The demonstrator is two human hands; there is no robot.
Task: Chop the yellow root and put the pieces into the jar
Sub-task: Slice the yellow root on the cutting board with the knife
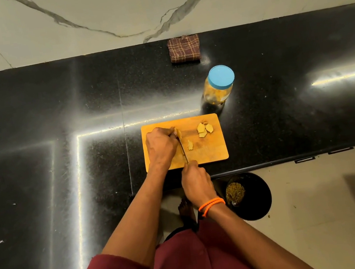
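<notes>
The yellow root (176,131) lies at the far left of the wooden cutting board (211,154), pinned under the curled fingers of the left hand (161,147). The right hand (195,180) grips the knife (183,150) at the board's near edge, blade beside the root. Cut pieces (204,128) sit far right, one more (190,145) mid-board. The lidded jar (218,86) stands just beyond the board. Black worktop (54,110) spreads open leftward; the board nearly meets its front edge.

One head view looks steeply down from above, facing the wall, over the desk (57,128); floor at lower right.
</notes>
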